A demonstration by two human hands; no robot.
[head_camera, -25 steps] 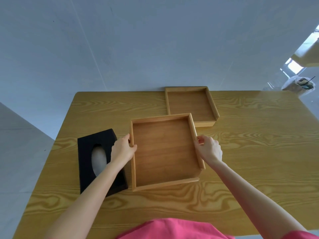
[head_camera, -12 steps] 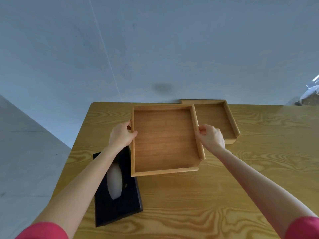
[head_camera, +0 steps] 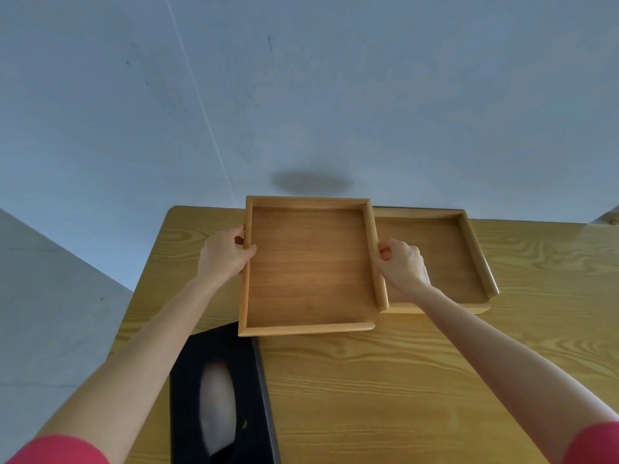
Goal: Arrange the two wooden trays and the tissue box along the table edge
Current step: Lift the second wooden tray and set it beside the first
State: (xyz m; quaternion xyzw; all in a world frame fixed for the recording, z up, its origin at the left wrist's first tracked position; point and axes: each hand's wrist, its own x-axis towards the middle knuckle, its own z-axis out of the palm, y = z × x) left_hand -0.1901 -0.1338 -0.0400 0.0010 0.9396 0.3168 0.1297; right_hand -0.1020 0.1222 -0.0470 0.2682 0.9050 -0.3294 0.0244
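Both hands hold the nearer wooden tray (head_camera: 310,262) by its side walls: the left hand (head_camera: 223,254) has its grip closed on the left wall, thumb inside the rim; the right hand (head_camera: 400,262) has its grip closed on the right wall. This tray's far edge reaches past the far edge of the wooden surface (head_camera: 418,380); its right wall overlaps the second wooden tray (head_camera: 445,256), which lies just beside it at the far edge. The black tissue box (head_camera: 221,396) lies nearer the person, below the held tray's left corner, white tissue showing in its oval slot.
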